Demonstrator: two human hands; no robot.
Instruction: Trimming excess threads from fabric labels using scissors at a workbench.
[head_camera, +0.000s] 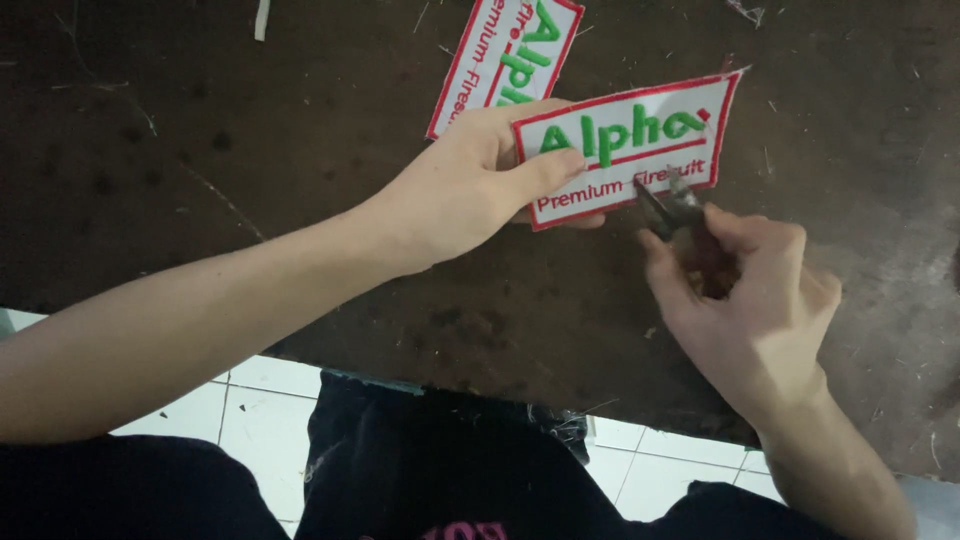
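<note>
Embroidered patch (640, 150), white with red border, is pinched in my left hand (470, 185); my right hand (750, 300) grips small snips (672, 205) at its lower edge; second patch (500, 55) lies on the dark table (250, 150).

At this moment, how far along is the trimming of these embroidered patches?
Done: nothing can be confirmed; a second patch lies on the dark table, and whether it is trimmed cannot be told. In hand: the left hand holds a white patch with a red border while the right hand brings small snips to its lower edge. Left: a fabric tip at its upper right corner.
</note>
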